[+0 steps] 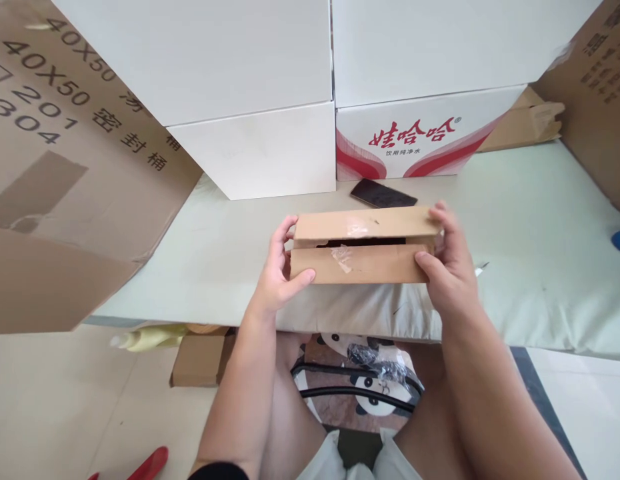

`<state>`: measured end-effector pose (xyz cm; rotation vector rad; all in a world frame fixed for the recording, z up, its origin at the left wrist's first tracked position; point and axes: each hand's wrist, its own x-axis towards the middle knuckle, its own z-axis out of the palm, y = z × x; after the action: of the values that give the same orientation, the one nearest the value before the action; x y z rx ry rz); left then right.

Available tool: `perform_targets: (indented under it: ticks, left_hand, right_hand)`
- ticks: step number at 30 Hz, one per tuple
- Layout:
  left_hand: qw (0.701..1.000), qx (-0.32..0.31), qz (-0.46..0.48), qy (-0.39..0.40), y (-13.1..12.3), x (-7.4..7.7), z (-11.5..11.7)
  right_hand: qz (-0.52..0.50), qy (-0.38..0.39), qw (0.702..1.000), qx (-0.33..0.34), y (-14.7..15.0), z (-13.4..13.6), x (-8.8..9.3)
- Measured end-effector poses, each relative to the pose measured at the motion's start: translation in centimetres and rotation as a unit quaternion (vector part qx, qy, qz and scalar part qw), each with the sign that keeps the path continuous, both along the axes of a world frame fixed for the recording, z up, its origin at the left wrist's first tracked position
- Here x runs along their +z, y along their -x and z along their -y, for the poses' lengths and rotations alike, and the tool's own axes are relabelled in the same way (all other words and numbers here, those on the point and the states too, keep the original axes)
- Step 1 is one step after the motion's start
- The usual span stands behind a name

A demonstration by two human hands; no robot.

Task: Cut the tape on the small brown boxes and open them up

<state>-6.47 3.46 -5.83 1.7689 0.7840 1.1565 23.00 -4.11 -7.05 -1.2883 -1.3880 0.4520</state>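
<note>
A small brown cardboard box (pixel 365 265) is held between my two hands above the front part of the cloth-covered surface. Its two long top flaps stand slightly apart, leaving a dark slit; bits of clear tape cling to both. My left hand (pixel 280 270) grips the left end, thumb on the near flap and fingers around the far side. At the right end my right hand (pixel 450 260) is closed on the box, thumb on the near flap. What is inside is too dark to make out. Just behind the box lies a black phone (pixel 383 194).
White cartons (pixel 260 153) stand stacked at the back, one with red print (pixel 415 137). Large brown cartons flank the pale green cloth (pixel 190 267) on the left (pixel 65 167) and right (pixel 595 113). A yellow bottle (pixel 155 337) and brown box (pixel 200 360) lie on the floor.
</note>
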Motion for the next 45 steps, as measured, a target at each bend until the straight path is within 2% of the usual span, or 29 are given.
perform_targets:
  ticks: [4, 7, 10, 13, 16, 18, 20, 24, 27, 31, 35, 39, 41, 43, 45]
  left_hand:
    - [0.994, 0.045, -0.081, -0.054, -0.3, 0.3, 0.1]
    - [0.991, 0.074, -0.090, -0.059, -0.6, 0.3, -0.1]
    - [0.992, 0.108, -0.056, -0.013, -0.6, -0.2, -0.8]
    - [0.984, 0.157, 0.031, 0.083, -0.1, -0.7, -1.6]
    - [0.955, 0.191, 0.136, 0.184, 0.3, -0.8, -2.1]
    - [0.938, 0.208, 0.177, 0.216, 0.4, -0.8, -2.1]
    - [0.932, 0.200, 0.193, 0.234, 0.4, -0.9, -2.0]
    - [0.934, 0.143, 0.143, 0.293, -0.2, -1.7, -2.0]
    - [0.935, 0.139, 0.078, 0.318, -0.8, -2.4, -2.2]
    - [0.920, 0.126, 0.050, 0.367, -1.7, -2.9, -1.9]
    - [0.893, 0.051, 0.054, 0.444, -3.2, -2.6, -0.7]
    - [0.868, -0.065, 0.033, 0.491, -4.4, -1.8, 1.1]
    - [0.843, -0.160, -0.051, 0.510, -4.2, -1.1, 1.5]
    - [0.804, -0.261, -0.180, 0.504, -3.4, 0.1, 1.5]
    - [0.780, -0.310, -0.279, 0.467, -2.1, 1.4, 1.1]
  right_hand:
    - [-0.026, -0.009, 1.000, -0.009, 0.0, -0.2, -1.1]
    - [-0.124, -0.027, 0.992, 0.014, 0.1, -1.0, -3.1]
    - [-0.241, 0.066, 0.968, -0.002, -0.1, -1.9, -5.3]
    - [-0.281, 0.195, 0.940, -0.010, -0.1, -2.2, -6.3]
    - [-0.283, 0.215, 0.932, 0.063, 0.7, -2.0, -5.6]
    - [-0.274, 0.180, 0.937, 0.119, 1.7, -1.8, -4.4]
    - [-0.251, 0.140, 0.945, 0.158, 2.7, -1.7, -3.3]
    - [-0.189, 0.081, 0.960, 0.189, 4.4, -1.7, -1.8]
    - [-0.109, 0.057, 0.973, 0.196, 4.9, -1.2, -0.9]
    - [0.003, 0.002, 0.979, 0.205, 5.1, 0.2, 1.1]
    - [0.096, -0.056, 0.976, 0.186, 5.5, 1.6, 3.7]
    - [0.155, -0.095, 0.979, 0.091, 5.0, 2.3, 5.8]
    - [0.162, -0.109, 0.979, 0.052, 4.4, 2.6, 6.7]
    - [0.160, -0.115, 0.979, 0.045, 3.7, 3.0, 7.4]
    - [0.163, -0.109, 0.978, 0.067, 3.3, 3.5, 7.5]
